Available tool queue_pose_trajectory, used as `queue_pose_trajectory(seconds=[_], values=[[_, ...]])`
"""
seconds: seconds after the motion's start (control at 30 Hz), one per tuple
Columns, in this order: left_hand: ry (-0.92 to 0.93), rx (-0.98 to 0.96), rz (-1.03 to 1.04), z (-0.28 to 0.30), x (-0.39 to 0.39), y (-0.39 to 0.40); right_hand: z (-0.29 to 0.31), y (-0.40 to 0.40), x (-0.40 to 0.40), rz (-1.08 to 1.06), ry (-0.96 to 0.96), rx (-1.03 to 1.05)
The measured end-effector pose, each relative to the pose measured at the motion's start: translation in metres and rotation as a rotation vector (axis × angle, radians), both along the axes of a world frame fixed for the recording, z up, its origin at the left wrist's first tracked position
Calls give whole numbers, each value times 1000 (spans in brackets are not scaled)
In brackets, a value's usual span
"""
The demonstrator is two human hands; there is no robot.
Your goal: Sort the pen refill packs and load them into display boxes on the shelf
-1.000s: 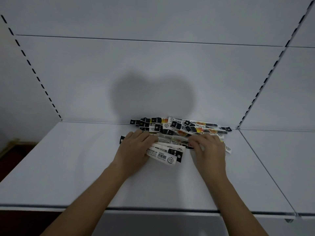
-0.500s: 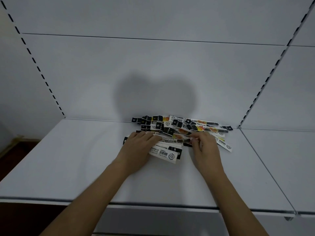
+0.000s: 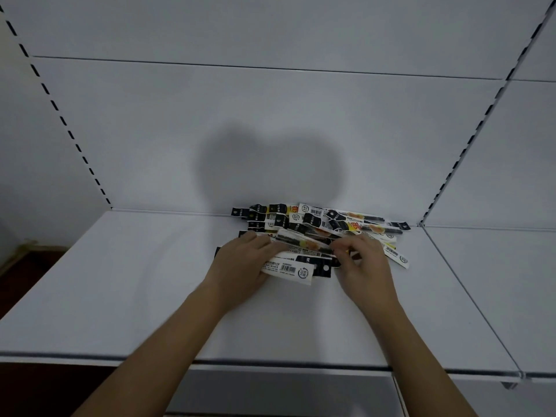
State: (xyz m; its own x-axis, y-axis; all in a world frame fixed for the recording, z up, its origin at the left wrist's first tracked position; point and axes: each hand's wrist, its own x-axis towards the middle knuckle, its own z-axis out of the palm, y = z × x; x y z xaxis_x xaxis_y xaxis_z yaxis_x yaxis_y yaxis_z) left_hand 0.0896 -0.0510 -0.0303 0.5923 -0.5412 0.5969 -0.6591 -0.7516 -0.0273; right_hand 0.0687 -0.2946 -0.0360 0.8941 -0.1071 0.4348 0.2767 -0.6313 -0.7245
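Note:
A loose pile of pen refill packs point(image 3: 319, 221), narrow black, white and orange strips, lies at the back of the white shelf point(image 3: 120, 281). My left hand point(image 3: 240, 263) rests on the left ends of the nearest white packs point(image 3: 288, 267), fingers over them. My right hand point(image 3: 364, 266) has its fingers curled at the right end of one long pack point(image 3: 304, 242) and pinches it. No display box is in view.
The white back wall point(image 3: 270, 115) rises right behind the pile, with slotted uprights point(image 3: 63, 121) left and right. A second shelf panel point(image 3: 496, 281) adjoins on the right. The shelf's front edge point(image 3: 270, 364) runs below my forearms.
My right hand has curled its fingers and moved in from lying flat on the packs to pinching the end of one long pack. The left hand has barely shifted.

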Motion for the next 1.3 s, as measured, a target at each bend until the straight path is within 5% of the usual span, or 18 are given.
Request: queue_pose_trajectory(seconds=[0.1, 0.27, 0.57, 0.77, 1.3], values=[[-36, 29, -38, 4, -1, -1, 7, 3, -6, 151, -54, 68], [-51, 168, -66, 1, -2, -5, 12, 10, -10, 357, 140, 171], [74, 76, -108, 2, -4, -7, 13, 12, -13, 513, 356, 496], [3, 59, -20, 9, -8, -13, 13, 15, -16, 507, 304, 251], [238, 65, 207, 12, -29, -38, 21, 19, -22, 503, 319, 99]])
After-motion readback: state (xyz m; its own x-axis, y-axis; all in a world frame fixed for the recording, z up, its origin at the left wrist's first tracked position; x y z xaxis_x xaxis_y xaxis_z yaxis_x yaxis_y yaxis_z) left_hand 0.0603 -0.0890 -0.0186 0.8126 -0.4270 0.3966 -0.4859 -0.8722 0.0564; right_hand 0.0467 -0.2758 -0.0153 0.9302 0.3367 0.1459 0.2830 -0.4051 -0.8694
